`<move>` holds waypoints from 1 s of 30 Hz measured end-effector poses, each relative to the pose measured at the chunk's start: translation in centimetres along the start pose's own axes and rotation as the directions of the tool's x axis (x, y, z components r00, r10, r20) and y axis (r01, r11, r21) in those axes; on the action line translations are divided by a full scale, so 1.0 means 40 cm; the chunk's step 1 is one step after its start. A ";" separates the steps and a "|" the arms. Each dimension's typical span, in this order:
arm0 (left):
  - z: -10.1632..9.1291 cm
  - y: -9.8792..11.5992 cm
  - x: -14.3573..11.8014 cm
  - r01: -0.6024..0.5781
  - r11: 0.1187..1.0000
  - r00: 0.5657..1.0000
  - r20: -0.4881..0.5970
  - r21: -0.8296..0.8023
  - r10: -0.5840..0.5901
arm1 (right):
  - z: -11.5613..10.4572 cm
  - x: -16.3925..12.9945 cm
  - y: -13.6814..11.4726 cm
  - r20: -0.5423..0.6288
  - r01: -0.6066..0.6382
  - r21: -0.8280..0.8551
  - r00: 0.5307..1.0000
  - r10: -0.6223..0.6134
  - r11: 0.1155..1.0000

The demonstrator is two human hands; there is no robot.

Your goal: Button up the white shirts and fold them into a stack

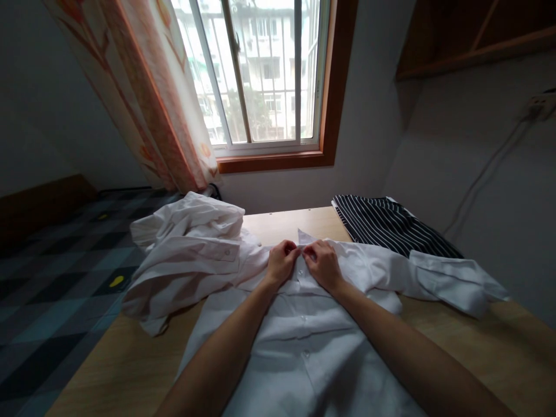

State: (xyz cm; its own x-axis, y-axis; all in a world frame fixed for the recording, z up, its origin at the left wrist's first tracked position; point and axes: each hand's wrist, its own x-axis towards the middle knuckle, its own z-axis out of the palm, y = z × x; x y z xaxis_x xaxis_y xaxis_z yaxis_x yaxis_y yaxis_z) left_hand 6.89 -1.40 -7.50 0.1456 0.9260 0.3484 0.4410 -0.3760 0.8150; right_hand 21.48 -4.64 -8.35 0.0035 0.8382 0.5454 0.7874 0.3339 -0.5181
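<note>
A white button-up shirt [282, 341] lies spread front side up on the table, its collar end away from me. Down its middle runs a placket with several buttons. My left hand [282, 260] pinches the shirt close to the collar, left of the placket. Just across from it, my right hand [322, 263] has its fingertips closed on the cloth by the same spot. The small piece between the fingertips is mostly hidden. One collar point stands up behind my hands. The right sleeve stretches out to the table's right side, its cuff folded.
A crumpled heap of white cloth [191, 249] sits on the left of the wooden table [99, 365]. Folded black-and-white striped fabric [386, 223] lies at the back right. Left of the table is a bed with a checked cover [56, 278]. A window [264, 75] and curtain [143, 75] are ahead.
</note>
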 end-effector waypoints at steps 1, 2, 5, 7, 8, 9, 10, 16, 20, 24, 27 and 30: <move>0.000 0.001 -0.002 -0.005 1.000 1.000 -0.006 -0.014 0.005 | 0.001 -0.002 -0.003 0.013 -0.008 0.002 1.000 0.008 1.000; 0.001 0.002 -0.004 -0.012 1.000 1.000 -0.006 -0.022 0.012 | 0.001 -0.003 -0.004 0.016 -0.022 0.009 1.000 0.021 1.000; 0.002 0.006 -0.010 -0.041 0.999 0.999 0.005 -0.036 0.041 | 0.005 -0.002 -0.002 -0.017 -0.059 0.048 0.998 0.059 0.997; 0.002 0.007 -0.013 -0.053 0.997 0.998 0.010 -0.054 0.054 | 0.006 -0.001 0.002 -0.037 -0.061 0.102 0.997 0.065 0.993; 0.002 0.007 -0.014 -0.057 0.996 0.998 0.013 -0.062 0.058 | 0.007 0.001 0.005 -0.041 -0.062 0.138 0.997 0.069 0.988; 0.003 0.007 -0.014 -0.060 0.996 0.998 0.015 -0.067 0.061 | 0.008 0.002 0.008 -0.039 -0.066 0.179 0.996 0.074 0.982; 0.003 0.006 -0.014 -0.062 0.996 0.998 0.016 -0.070 0.063 | 0.009 0.004 0.011 -0.031 -0.075 0.221 0.996 0.084 0.972; 0.009 -0.003 -0.010 -0.035 0.988 0.999 0.025 -0.151 0.039 | 0.017 0.011 0.020 0.026 -0.109 0.369 0.994 0.107 0.923; 0.013 -0.006 -0.005 0.023 0.962 0.999 0.038 -0.271 -0.013 | 0.018 0.008 0.015 0.030 -0.093 0.344 0.996 0.088 0.935; 0.020 -0.008 -0.005 0.034 0.955 0.999 0.004 -0.294 -0.034 | 0.019 0.007 0.009 0.013 -0.111 0.293 0.994 0.112 0.950; 0.027 -0.008 -0.008 0.015 0.972 0.997 -0.075 -0.236 -0.034 | 0.022 0.008 0.007 0.008 -0.138 0.265 0.990 0.141 0.954; 0.029 0.000 -0.013 -0.029 0.993 0.988 -0.152 -0.117 0.011 | 0.026 0.008 0.007 0.008 -0.159 0.273 0.986 0.164 0.949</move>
State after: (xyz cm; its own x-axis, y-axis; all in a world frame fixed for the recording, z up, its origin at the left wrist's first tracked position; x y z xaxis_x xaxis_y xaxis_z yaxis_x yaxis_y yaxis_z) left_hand 7.83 -1.86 -8.21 0.0138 0.9056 0.4239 0.3299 -0.4043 0.8531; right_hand 21.05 -3.84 -9.00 0.1275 0.8848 0.4482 0.5779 0.3010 -0.7586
